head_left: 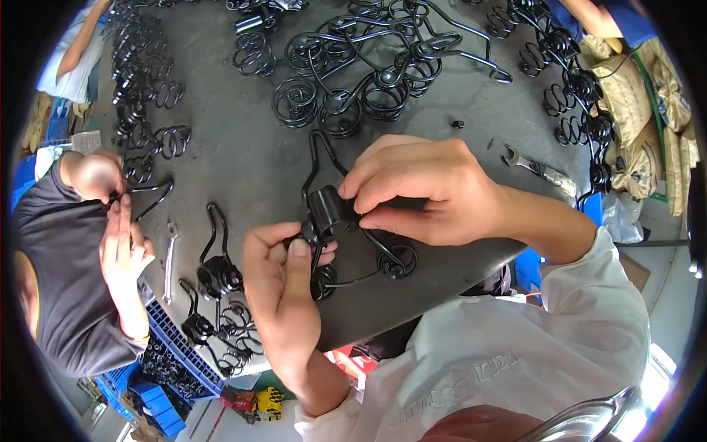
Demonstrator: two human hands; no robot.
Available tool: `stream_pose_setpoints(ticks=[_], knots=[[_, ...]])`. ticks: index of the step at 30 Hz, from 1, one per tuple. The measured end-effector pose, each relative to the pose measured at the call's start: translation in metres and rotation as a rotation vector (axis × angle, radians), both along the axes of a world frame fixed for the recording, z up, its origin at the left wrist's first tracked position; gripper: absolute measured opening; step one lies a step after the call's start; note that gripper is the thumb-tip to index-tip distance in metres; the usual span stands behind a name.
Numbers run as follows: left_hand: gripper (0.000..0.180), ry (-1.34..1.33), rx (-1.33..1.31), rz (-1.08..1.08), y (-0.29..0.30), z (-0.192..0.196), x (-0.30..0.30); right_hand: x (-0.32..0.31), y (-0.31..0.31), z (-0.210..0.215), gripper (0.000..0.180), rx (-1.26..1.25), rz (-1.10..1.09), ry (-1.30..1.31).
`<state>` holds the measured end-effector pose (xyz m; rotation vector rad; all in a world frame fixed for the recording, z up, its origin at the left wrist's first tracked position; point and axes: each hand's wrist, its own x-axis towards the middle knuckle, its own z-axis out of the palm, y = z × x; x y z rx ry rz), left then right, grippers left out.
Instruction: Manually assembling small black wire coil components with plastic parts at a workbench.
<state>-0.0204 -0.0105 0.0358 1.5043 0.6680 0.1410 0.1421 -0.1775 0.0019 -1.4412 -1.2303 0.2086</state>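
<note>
A black bent-wire spring assembly lies before me, with a loop at its far end, coils at its near end and a short black cylinder in the middle. My left hand is closed round the left side of this cylinder, thumb and fingers pinching a small black fitting. From the right, my right hand reaches over with thumb and fingertips pinched against the cylinder's right end. Whatever sits between those fingertips is hidden. A coil of the assembly rests on the table under my right hand.
Many black coil springs are heaped on the dark table, with more along both sides. A wrench and small black nut lie right. Left are another wrench, similar assemblies and a co-worker's hands.
</note>
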Motion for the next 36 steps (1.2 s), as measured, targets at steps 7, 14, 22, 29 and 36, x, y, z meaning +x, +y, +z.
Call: stream_pose_setpoints(ticks=[7, 14, 22, 29, 36], knots=[[0.022, 0.11, -0.268, 0.007, 0.002, 0.006, 0.011, 0.0, -0.002, -0.002, 0.021, -0.019, -0.011, 0.017], [0.023, 0.149, -0.274, 0.022, -0.007, 0.006, 0.014, 0.003, -0.003, 0.006, 0.021, -0.029, 0.005, -0.008], [0.031, 0.214, -0.536, -0.085, 0.015, 0.01, 0.027, 0.003, -0.004, 0.007, 0.022, -0.034, 0.005, -0.015], [0.036, 0.199, -0.658, -0.123, 0.02, 0.006, 0.029, 0.002, -0.004, 0.008, 0.026, -0.038, 0.019, -0.013], [0.036, 0.164, -0.637, -0.111, 0.016, 0.008, 0.026, -0.001, -0.007, 0.008, 0.033, -0.113, -0.015, 0.065]])
